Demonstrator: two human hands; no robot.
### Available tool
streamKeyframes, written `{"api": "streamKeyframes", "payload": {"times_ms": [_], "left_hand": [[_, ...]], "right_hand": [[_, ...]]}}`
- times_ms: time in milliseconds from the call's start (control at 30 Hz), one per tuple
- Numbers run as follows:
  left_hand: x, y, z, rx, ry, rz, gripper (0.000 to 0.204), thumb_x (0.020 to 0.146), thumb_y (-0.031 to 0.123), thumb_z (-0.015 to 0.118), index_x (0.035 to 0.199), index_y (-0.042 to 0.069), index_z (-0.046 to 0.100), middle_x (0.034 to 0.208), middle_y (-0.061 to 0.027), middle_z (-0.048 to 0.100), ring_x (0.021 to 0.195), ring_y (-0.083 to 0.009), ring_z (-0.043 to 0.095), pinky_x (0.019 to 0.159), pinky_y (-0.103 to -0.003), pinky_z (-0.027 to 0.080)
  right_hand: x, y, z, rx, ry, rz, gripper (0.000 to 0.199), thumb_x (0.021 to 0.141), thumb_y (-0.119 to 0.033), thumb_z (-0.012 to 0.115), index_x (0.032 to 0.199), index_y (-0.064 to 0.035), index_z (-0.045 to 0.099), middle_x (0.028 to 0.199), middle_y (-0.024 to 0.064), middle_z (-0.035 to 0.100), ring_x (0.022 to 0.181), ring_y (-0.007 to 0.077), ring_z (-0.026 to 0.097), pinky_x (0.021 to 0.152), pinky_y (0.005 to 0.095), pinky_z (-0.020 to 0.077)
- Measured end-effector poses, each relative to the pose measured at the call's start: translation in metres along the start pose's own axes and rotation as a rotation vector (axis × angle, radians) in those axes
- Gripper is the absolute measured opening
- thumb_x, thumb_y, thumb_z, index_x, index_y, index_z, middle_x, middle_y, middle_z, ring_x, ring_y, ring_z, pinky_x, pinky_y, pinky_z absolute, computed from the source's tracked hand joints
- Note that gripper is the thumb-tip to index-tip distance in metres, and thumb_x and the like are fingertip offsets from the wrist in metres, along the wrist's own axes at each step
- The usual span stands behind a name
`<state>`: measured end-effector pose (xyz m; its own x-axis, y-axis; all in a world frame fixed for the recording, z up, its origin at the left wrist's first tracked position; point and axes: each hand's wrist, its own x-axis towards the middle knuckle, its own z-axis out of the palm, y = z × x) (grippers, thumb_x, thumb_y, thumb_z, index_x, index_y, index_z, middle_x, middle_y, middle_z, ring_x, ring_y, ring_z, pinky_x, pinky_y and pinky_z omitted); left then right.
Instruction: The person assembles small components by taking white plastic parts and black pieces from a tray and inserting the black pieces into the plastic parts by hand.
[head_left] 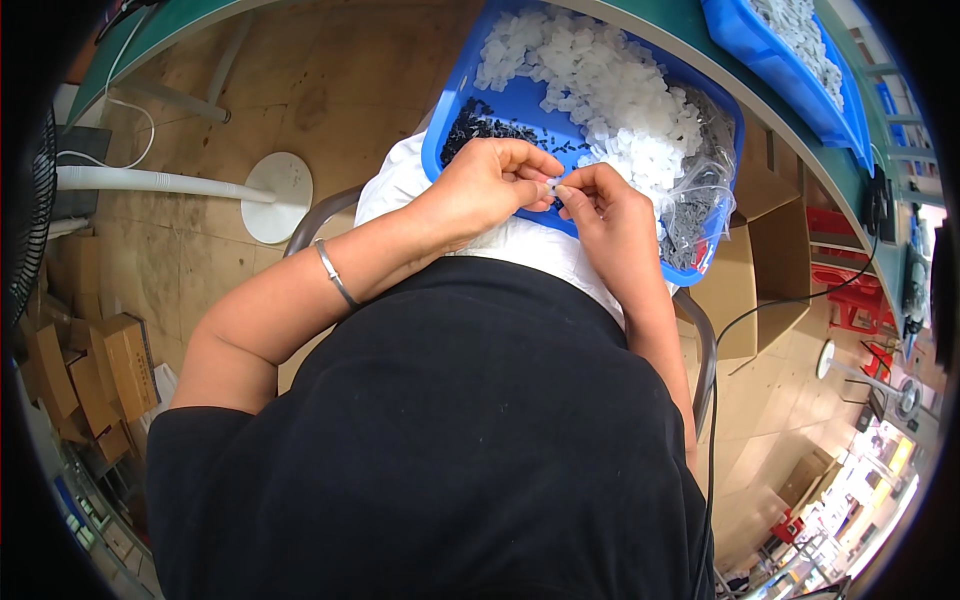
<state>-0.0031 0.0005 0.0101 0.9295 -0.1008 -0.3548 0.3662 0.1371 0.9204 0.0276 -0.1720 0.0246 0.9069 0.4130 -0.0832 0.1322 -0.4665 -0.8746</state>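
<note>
My left hand (490,188) and my right hand (607,207) meet over the near edge of a blue tray (560,118). Both pinch one small whitish plastic piece (553,184) between their fingertips; its exact kind is too small to make out. Beyond my hands, the tray holds a big heap of translucent white plastic pieces (610,80). Small black parts (485,125) lie scattered at its left side. Clear plastic bags (705,190) with dark grey parts (684,232) fill the right end.
A green table (855,200) curves along the far side, bearing another blue tray (790,70) of grey parts. An open cardboard box (745,265) stands right of my chair (705,350). A white pole stand with a round base (277,198) is at left, near stacked cardboard boxes (95,380).
</note>
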Motion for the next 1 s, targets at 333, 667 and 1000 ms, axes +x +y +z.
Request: {"api": "streamKeyframes", "payload": {"times_ms": [333, 667, 1000], "left_hand": [[0.002, 0.002, -0.009, -0.237, -0.129, -0.190, 0.027, 0.084, 0.007, 0.070, 0.108, -0.002, 0.061, 0.095, -0.0096, 0.066, 0.086, -0.0157, 0.065, 0.084, -0.027, 0.053], [0.006, -0.005, -0.011, -0.320, -0.142, -0.128, 0.024, 0.084, 0.009, 0.071, 0.105, 0.001, 0.061, 0.090, -0.0054, 0.065, 0.084, -0.0137, 0.063, 0.081, -0.026, 0.052], [-0.002, 0.005, -0.002, -0.251, -0.200, -0.245, 0.024, 0.082, 0.004, 0.073, 0.102, -0.002, 0.060, 0.087, -0.0073, 0.066, 0.082, -0.0133, 0.064, 0.077, -0.025, 0.054]], "right_hand": [[-0.003, 0.012, -0.008, 0.299, -0.138, -0.001, 0.009, 0.088, -0.002, 0.062, 0.096, 0.0031, 0.064, 0.081, 0.0082, 0.068, 0.073, 0.0126, 0.066, 0.068, 0.0245, 0.0519], [-0.011, 0.040, -0.097, -0.322, 0.185, 0.207, 0.018, 0.086, -0.008, 0.061, 0.102, -0.0039, 0.067, 0.082, 0.0145, 0.069, 0.069, 0.0209, 0.068, 0.068, 0.0296, 0.0522], [-0.007, 0.072, -0.087, -0.852, 0.299, 0.240, 0.015, 0.081, -0.015, 0.067, 0.092, -0.0047, 0.068, 0.086, 0.0141, 0.068, 0.083, 0.0335, 0.065, 0.074, 0.0411, 0.0498]]}}
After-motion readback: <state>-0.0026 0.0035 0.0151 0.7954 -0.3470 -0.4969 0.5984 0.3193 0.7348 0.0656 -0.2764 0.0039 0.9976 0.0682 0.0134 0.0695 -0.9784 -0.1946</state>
